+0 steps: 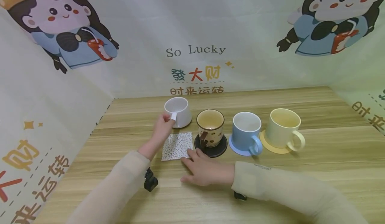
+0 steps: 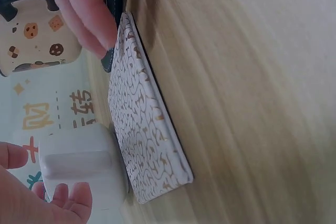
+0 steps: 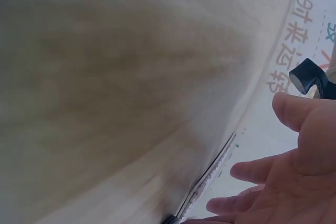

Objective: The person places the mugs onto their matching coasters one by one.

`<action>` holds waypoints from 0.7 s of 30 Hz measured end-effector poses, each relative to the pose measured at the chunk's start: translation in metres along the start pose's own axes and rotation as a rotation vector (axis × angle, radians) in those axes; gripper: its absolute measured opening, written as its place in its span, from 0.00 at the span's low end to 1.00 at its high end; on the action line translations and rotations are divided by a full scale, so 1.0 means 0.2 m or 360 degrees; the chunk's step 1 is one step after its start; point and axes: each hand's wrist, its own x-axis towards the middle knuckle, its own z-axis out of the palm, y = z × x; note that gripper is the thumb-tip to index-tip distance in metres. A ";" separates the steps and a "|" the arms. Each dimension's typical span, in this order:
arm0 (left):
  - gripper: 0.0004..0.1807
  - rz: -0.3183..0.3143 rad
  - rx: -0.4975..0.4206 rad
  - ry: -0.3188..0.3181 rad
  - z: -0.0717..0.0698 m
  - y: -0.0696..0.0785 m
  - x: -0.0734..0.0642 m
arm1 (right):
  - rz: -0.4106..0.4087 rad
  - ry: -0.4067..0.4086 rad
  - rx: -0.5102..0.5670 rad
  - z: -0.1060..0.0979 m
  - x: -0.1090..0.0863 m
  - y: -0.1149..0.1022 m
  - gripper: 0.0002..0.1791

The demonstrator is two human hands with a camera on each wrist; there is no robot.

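In the head view my left hand (image 1: 163,127) is at the handle of a white mug (image 1: 182,115), which stands behind a square patterned coaster (image 1: 177,147). The left wrist view shows the thumb and fingers (image 2: 79,200) spread apart beside the mug's handle (image 2: 79,164), not closed round it. My right hand (image 1: 203,169) lies low over the table, fingers extended, its fingertips at the right front edge of the square coaster. The right wrist view shows its palm (image 3: 302,192) and spread fingers.
To the right stand a cookie-patterned mug (image 1: 210,125) on a black round coaster (image 1: 221,150), a blue mug (image 1: 245,130) on a blue coaster (image 1: 236,149) and a yellow mug (image 1: 281,130) on a yellow coaster (image 1: 272,148). A printed cloth (image 1: 141,33) surrounds the wooden table (image 1: 300,180).
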 end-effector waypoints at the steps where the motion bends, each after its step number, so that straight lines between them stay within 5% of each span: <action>1: 0.21 -0.0009 -0.0003 -0.0007 0.00 0.00 0.00 | 0.0012 -0.0008 -0.0005 0.00 0.01 0.00 0.37; 16: 0.14 -0.0030 -0.0019 -0.0067 0.01 0.00 0.01 | 0.0193 -0.0058 -0.0009 -0.01 0.08 -0.03 0.39; 21: 0.14 -0.0124 -0.0044 -0.0113 0.00 -0.01 0.04 | 0.0192 -0.0066 -0.0010 0.00 0.09 -0.03 0.38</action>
